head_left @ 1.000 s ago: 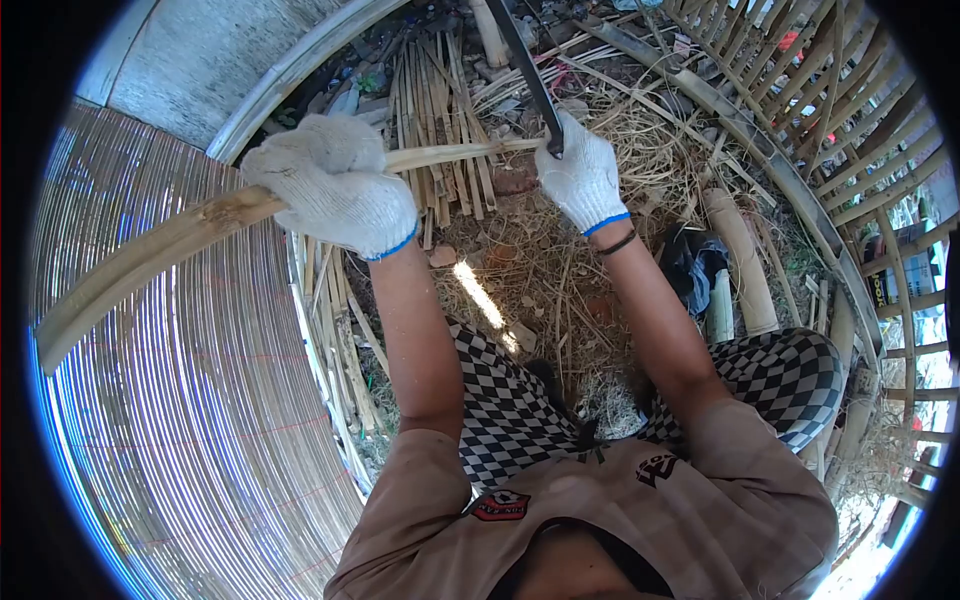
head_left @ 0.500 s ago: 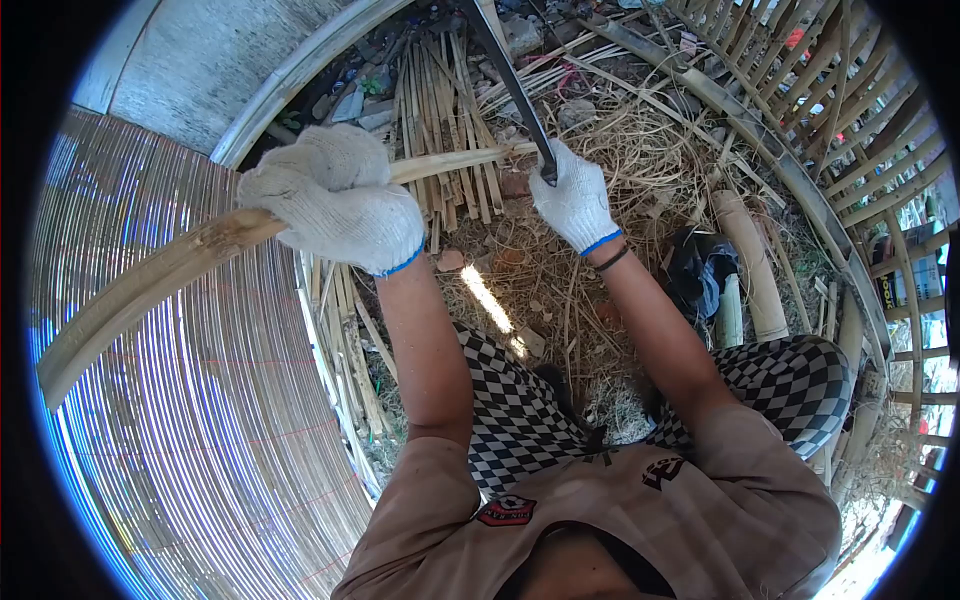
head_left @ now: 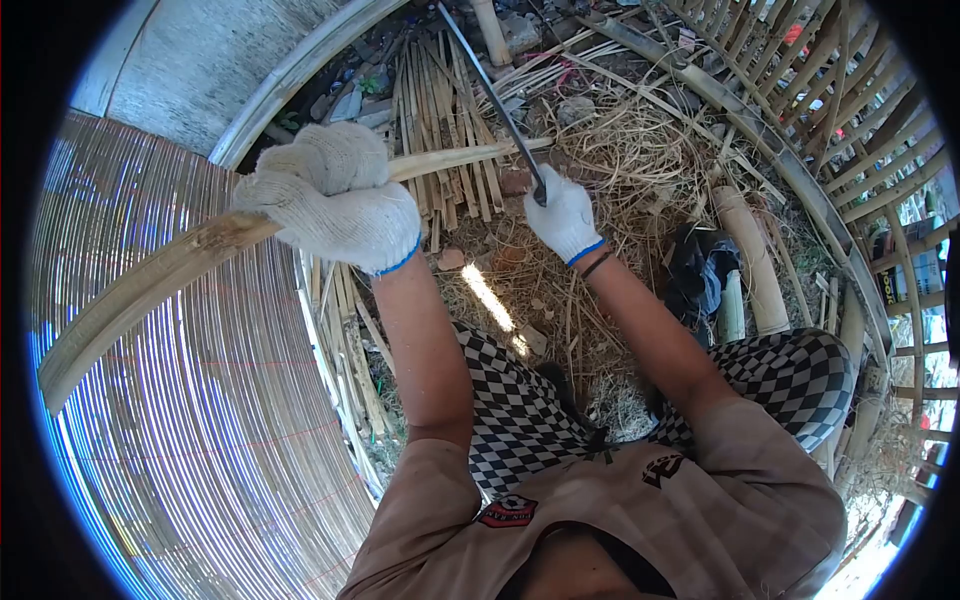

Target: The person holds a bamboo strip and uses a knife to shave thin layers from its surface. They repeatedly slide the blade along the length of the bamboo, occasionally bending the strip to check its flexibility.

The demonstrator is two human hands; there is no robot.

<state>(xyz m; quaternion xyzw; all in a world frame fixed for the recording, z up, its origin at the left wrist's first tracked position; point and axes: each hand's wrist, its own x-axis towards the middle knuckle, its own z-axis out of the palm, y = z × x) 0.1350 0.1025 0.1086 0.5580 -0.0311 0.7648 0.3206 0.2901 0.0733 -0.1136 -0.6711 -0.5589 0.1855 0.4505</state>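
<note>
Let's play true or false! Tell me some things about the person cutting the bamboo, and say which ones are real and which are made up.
1. Both hands wear white gloves. True: the left hand and the right hand are each gloved.
2. The left hand holds a hammer. False: it grips a long bamboo strip.
3. The right hand holds a long dark blade. True.
4. The person wears plain blue trousers. False: the trousers are black-and-white checked.
5. A slatted bamboo mat lies under the strip. True.
6. The blade touches the strip beside the left hand. False: it crosses the strip's thin far end, near the right hand.
</note>
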